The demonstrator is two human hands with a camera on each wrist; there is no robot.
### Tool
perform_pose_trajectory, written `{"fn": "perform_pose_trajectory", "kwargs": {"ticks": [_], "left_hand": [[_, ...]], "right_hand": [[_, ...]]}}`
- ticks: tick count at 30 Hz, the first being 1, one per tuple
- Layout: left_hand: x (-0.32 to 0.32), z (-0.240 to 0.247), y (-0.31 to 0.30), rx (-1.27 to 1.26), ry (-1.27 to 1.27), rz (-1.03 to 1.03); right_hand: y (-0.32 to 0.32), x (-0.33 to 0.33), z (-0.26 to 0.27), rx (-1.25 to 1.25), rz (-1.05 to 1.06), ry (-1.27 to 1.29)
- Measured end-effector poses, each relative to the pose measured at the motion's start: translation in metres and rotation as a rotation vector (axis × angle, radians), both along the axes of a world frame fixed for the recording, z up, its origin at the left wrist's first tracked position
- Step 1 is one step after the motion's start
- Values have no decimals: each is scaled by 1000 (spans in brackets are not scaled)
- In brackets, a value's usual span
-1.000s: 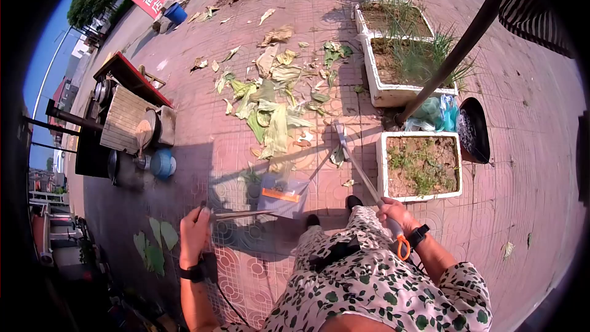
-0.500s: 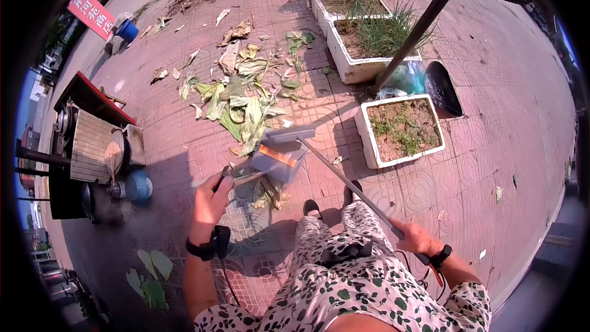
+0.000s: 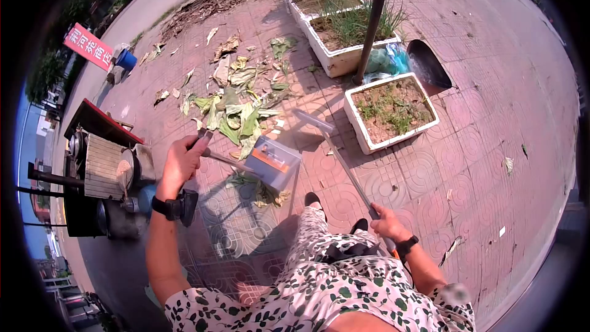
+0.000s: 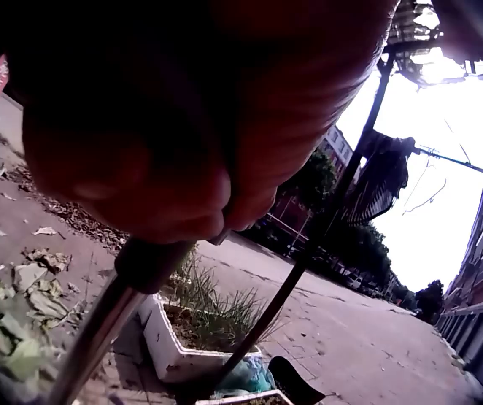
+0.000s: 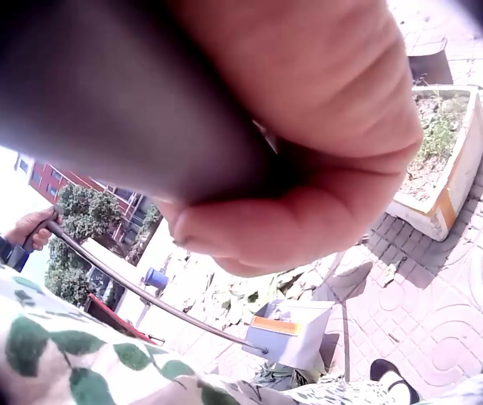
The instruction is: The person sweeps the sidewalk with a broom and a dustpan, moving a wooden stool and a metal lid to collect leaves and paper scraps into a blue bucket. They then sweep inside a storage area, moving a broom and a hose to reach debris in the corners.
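Observation:
My left hand (image 3: 183, 158) grips the dark end of a metal handle whose other end joins a grey dustpan (image 3: 284, 175) with an orange strip, tilted over the paving. My right hand (image 3: 388, 221) is wrapped round the long pole of a broom (image 3: 312, 120), its grey head just right of the dustpan and apart from it. Wilted leaves (image 3: 230, 117) lie beyond the dustpan, and more (image 3: 270, 195) lie under its near side. In the left wrist view, fingers (image 4: 165, 202) curl round the handle (image 4: 144, 263); in the right wrist view, fingers (image 5: 267, 232) curl round a thick grey grip (image 5: 123, 101).
White planter boxes (image 3: 362, 142) stand at the right, with a dark pole (image 3: 373, 21), a teal bag (image 3: 388, 61) and a black pan (image 3: 429, 64) near them. A stove with a pan (image 3: 126, 171) is at the left. A red sign (image 3: 88, 46) and blue bucket (image 3: 126, 59) stand farther back.
The dustpan swung up from the paving, and my left hand rose and moved left. The broom head moved beside the dustpan, then away to its right. Leaves show below the dustpan where it was before.

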State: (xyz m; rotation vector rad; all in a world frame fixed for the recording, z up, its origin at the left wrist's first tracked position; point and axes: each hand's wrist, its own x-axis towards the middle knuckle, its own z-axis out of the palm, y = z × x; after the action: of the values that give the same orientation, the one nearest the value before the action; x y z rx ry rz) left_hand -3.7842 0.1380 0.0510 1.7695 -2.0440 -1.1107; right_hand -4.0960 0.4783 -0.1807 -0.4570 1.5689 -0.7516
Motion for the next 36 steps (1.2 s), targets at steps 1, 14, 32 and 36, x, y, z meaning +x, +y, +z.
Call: {"fn": "perform_pose_trajectory", "kwargs": {"ticks": [1,14,32,36], "left_hand": [[-11,25,7,-14,-16,-13],[-101,-46,96,-8,-207,-250],[-175,-98,188,517,-93,-805],[-224,-120,218,466,13,-940]], "right_hand": [[26,-4,-9,-43,25,63],[246,2,10,130,-132,-127],[339,155,44,113,-1464,-322],[385,158,55,62,-1696,-342]]}}
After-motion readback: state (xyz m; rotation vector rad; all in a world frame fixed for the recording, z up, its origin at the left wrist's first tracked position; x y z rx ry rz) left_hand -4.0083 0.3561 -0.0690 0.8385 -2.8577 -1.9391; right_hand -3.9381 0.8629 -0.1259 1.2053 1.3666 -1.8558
